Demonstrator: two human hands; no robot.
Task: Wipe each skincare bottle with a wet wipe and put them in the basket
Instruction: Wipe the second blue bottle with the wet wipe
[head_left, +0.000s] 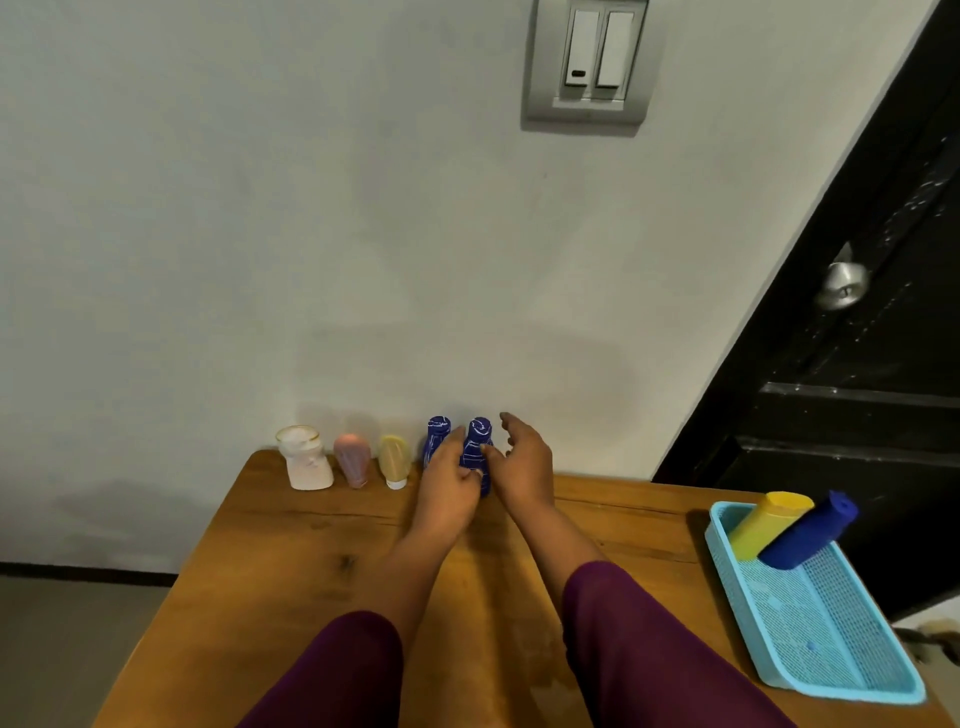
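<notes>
Wooden counter (291, 545) stands against a white wall (260, 260). Left hand (447, 488) grips a blue bottle (477, 447) — fingers curled round it. Right hand (519, 467) is just beside, fingers spread loose.

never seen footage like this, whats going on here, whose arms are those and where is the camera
No machine here: these are a person's own arms in purple sleeves, filmed by one wide-angle camera worn on their head, looking down. The left hand grips a dark blue patterned bottle; the right hand is open beside it. Along the wall on the brown wooden table stand a white gold-rimmed bottle, a pink tube, a beige tube and a second blue patterned bottle. At the right, a light blue plastic mesh basket holds a yellow bottle and a plain dark blue bottle. No wipe shows.
</notes>
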